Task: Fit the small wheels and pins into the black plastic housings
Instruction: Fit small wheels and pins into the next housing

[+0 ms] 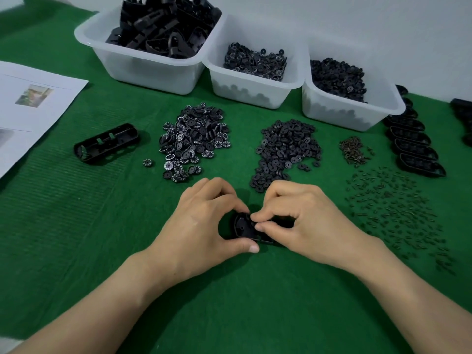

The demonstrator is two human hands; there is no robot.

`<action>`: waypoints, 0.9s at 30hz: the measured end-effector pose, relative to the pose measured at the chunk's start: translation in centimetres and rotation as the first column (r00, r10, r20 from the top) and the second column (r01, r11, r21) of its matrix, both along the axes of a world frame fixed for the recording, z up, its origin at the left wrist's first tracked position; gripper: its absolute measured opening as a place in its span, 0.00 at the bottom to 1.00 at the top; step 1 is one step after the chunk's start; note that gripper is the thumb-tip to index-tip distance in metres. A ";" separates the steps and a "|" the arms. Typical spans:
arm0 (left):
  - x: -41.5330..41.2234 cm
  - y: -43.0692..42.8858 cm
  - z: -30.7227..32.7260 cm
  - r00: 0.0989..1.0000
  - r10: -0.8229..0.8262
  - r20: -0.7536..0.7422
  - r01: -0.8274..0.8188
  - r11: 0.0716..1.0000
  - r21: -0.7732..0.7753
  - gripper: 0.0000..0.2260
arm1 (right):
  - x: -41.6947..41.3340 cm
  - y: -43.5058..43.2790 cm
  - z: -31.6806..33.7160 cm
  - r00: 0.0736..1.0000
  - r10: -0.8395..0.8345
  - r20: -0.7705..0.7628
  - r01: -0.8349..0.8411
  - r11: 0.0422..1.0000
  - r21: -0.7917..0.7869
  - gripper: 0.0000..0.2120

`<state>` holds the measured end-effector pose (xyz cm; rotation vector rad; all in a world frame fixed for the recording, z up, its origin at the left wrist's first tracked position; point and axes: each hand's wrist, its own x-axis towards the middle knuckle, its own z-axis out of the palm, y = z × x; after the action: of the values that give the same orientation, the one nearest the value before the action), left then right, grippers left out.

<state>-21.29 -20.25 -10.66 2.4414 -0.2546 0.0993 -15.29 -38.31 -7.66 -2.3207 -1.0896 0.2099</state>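
Observation:
A black plastic housing [244,227] lies on the green felt between my hands. My left hand [204,223] grips its left end, thumb below and fingers curled over the top. My right hand [304,223] pinches a small dark part at the housing's middle with thumb and forefinger; the part itself is mostly hidden. Beyond the hands lie a heap of numbered wheels [194,141], a heap of plain black wheels [286,149], small brown springs [353,150] and scattered dark pins [393,213].
Three translucent bins stand at the back: housings [153,70], numbered wheels [255,85], plain wheels [352,111]. A spare housing [106,144] lies at the left beside printed paper sheets [30,103]. A row of housings [416,146] lines the right.

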 end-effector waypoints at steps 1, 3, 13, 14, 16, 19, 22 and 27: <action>0.0 0.0 0.0 1.000 0.000 -0.001 0.000 1.000 0.000 0.23 | 0.2 0.0 0.1 1.000 0.006 -0.023 -0.006 1.000 -0.010 0.05; 0.0 0.1 0.0 1.000 -0.003 -0.005 0.003 1.000 0.002 0.23 | 0.9 -0.2 0.3 0.997 -0.028 -0.075 0.028 1.000 0.010 0.07; -0.1 0.0 0.1 1.000 0.003 -0.015 -0.003 1.000 -0.006 0.23 | 2.8 1.0 -1.2 0.963 -0.220 0.157 0.232 0.971 -0.061 0.04; -0.1 0.0 0.1 1.000 0.005 -0.012 -0.005 1.000 -0.005 0.23 | 2.8 1.1 -1.2 0.964 -0.212 0.157 0.225 0.972 -0.069 0.03; -0.1 0.0 0.1 1.000 0.007 -0.013 -0.007 1.000 -0.005 0.24 | 2.9 1.2 -1.0 0.967 -0.201 0.158 0.216 0.972 -0.090 0.04; -0.1 0.0 0.2 1.000 0.006 -0.015 -0.006 1.000 -0.013 0.26 | 3.2 1.3 -0.9 0.971 -0.199 0.134 0.214 0.971 -0.108 0.04; -0.2 0.0 0.2 1.000 0.008 -0.018 -0.008 1.000 -0.018 0.25 | 3.5 1.2 -0.7 0.978 -0.196 0.070 0.202 0.973 -0.109 0.02; -0.3 0.0 0.2 1.000 0.014 -0.015 -0.015 1.000 -0.017 0.24 | 3.0 0.5 -0.7 0.985 -0.169 0.027 0.171 0.980 -0.105 0.04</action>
<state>-21.55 -20.23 -10.44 2.4261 -0.2285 0.0889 -12.27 -37.86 -8.33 -2.5003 -0.9021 0.1862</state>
